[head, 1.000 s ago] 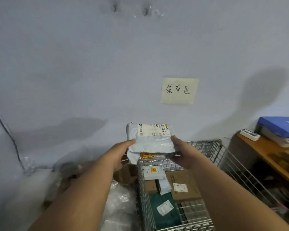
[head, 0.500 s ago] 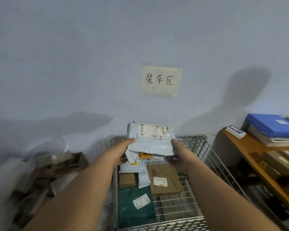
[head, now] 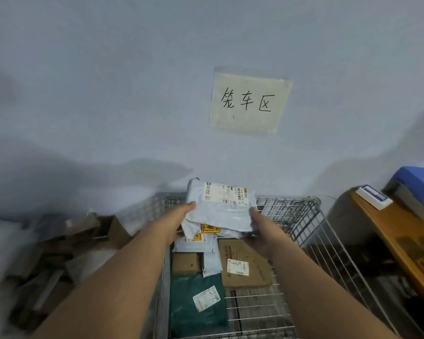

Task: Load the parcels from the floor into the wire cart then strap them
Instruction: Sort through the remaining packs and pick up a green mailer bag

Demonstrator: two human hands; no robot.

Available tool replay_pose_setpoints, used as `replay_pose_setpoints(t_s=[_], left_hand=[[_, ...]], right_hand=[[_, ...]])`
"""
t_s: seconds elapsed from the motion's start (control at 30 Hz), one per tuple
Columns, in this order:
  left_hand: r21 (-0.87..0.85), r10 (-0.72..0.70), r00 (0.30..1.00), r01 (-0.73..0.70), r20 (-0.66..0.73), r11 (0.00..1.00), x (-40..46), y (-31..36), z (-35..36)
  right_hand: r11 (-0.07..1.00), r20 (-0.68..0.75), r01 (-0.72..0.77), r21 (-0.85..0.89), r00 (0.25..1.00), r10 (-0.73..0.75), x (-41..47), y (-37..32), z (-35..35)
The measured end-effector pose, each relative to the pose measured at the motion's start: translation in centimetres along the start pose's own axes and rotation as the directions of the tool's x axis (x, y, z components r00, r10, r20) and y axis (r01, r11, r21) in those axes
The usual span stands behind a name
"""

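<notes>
Head view, one entry: left hand (head: pixel 181 220) and right hand (head: pixel 260 231) hold between them a small stack of grey mailers (head: pixel 220 211), each hand gripping one side edge, the stack in the air over the far end of the wire cart (head: pixel 301 214).

Change noted: over the last second the stack has come from beside the cart's left wall to above its middle. Loading looks close to a drop; strapping is not begun.

Cart floor: a green bag (head: pixel 196 304) at the near left corner, a brown box (head: pixel 245 263) at the right, white mailers (head: pixel 198 243) at the far end.

Unclear: how many mailers make the stack; the left-hand floor pile (head: pixel 47 260) is blurred; a desk (head: pixel 402 231) is cut off at right; no strap seen.
</notes>
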State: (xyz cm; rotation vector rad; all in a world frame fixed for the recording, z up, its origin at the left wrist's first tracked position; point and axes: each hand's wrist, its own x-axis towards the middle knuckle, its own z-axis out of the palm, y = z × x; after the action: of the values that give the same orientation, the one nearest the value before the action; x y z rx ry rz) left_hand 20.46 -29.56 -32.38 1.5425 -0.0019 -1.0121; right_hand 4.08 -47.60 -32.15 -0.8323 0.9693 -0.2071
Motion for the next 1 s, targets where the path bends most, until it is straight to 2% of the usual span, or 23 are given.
replay_pose_setpoints(t_s=[0.2,0.43,0.63,0.83,0.93,1.0], left_hand=[[-0.041,-0.057,0.998,0.057,-0.007,0.998,6.5,0.8,0.1],[-0.112,-0.091,0.992,0.081,-0.092,0.99,12.6,-0.5,0.9],[-0.191,-0.158,0.978,0.13,-0.139,0.973,19.3,-6.8,2.0],[-0.29,-0.248,0.947,0.183,-0.205,0.939,26.2,-14.3,1.9],[-0.274,-0.244,0.936,0.172,-0.255,0.946,29.3,-18.0,1.4],[-0.217,-0.28,0.926,0.228,-0.252,0.949,31.5,-20.8,0.8]], right_hand=[[1.0,-0.015,-0.012,0.005,1.0,0.012,5.4,-1.7,1.4],[0.999,-0.028,-0.043,-0.032,0.999,0.042,12.1,-2.1,1.7],[0.996,-0.033,-0.038,-0.075,0.999,0.035,21.0,1.3,0.0],[0.975,-0.065,-0.165,-0.148,0.986,0.157,29.6,7.0,-2.9],[0.959,-0.069,-0.17,-0.228,0.985,0.158,33.5,10.4,-4.4],[0.958,-0.059,-0.172,-0.229,0.985,0.162,36.0,12.6,-5.0]])
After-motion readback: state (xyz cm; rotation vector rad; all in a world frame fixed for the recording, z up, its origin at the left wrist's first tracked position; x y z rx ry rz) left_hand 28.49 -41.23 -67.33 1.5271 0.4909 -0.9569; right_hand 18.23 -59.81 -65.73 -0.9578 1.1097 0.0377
